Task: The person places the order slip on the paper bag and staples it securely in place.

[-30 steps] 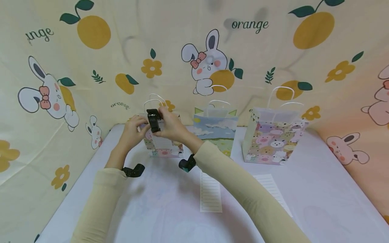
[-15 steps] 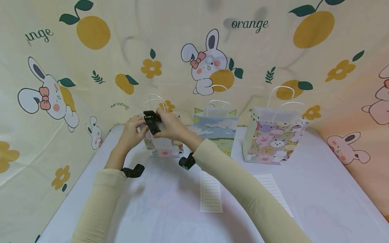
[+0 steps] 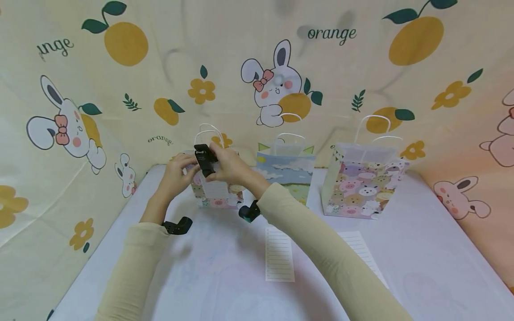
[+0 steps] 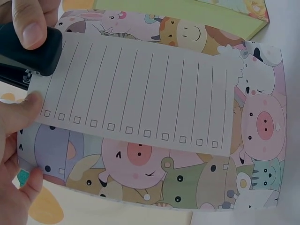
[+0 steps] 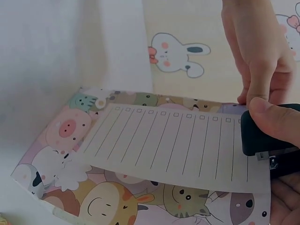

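A black stapler (image 3: 205, 160) is in my right hand (image 3: 232, 168), whose thumb lies on its top. Its jaws straddle the upper end of a lined checklist slip (image 4: 140, 93) and the rim of a small animal-print paper bag (image 3: 218, 203) at the left. The slip lies flat against the bag's front. My left hand (image 3: 176, 174) pinches the slip and the bag's rim at the left corner, thumb in front, right beside the stapler. Whether a staple has gone through is hidden under the stapler's head.
A sky-and-meadow paper bag (image 3: 286, 174) stands in the middle, with a larger animal-print bag (image 3: 361, 187) to its right. Two more lined slips lie in front, one slip (image 3: 279, 256) central and another slip (image 3: 361, 252) partly under the right sleeve. A printed cloth (image 3: 249, 26) hangs behind.
The stapler tipped slightly to the left half a second ago and now sits a little further right. Both hands otherwise keep their place at the bag's rim.
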`<control>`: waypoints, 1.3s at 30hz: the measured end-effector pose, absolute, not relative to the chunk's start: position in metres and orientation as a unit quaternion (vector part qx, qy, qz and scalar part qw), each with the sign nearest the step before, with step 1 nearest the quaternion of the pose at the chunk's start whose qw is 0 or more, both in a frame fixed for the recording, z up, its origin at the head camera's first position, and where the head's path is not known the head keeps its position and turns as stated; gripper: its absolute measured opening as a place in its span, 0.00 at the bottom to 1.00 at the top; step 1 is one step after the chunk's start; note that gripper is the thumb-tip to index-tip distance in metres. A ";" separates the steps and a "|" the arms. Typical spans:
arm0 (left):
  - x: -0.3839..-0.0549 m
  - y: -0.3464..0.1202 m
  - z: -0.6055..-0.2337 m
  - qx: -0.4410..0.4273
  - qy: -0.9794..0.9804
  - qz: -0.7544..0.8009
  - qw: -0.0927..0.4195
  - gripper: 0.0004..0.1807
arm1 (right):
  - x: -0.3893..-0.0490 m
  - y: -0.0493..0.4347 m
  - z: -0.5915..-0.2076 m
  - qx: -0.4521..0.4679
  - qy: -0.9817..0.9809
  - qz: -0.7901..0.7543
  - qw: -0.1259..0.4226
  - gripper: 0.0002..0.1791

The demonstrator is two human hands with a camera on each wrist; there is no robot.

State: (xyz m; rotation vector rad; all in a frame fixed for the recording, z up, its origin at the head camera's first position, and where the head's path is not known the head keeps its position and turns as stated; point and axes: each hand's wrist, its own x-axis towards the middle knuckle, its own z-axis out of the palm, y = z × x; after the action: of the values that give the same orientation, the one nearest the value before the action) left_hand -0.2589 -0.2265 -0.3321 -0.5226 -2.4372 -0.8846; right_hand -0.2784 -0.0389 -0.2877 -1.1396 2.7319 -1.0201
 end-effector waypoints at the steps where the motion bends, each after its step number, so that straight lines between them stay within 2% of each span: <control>1: -0.259 -0.226 -0.332 -0.192 -0.893 -0.324 0.245 0.09 | -0.279 -0.039 -0.288 -0.364 0.873 -0.325 0.003 0.35; 7: -0.258 -0.226 -0.332 -0.188 -0.895 -0.325 0.240 0.09 | -0.280 -0.040 -0.289 -0.362 0.874 -0.324 -0.002 0.35; 25: -0.261 -0.227 -0.340 -0.204 -0.884 -0.325 0.266 0.08 | -0.282 -0.041 -0.292 -0.364 0.880 -0.306 -0.007 0.38; 39: -0.257 -0.228 -0.333 -0.195 -0.895 -0.316 0.248 0.09 | -0.280 -0.041 -0.291 -0.367 0.884 -0.287 -0.029 0.37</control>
State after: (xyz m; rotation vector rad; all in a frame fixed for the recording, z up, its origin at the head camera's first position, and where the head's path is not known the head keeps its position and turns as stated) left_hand -0.2574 -0.2281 -0.3327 -0.5315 -2.4384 -0.8616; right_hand -0.2804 -0.0410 -0.2914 -1.1737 2.8301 -0.9190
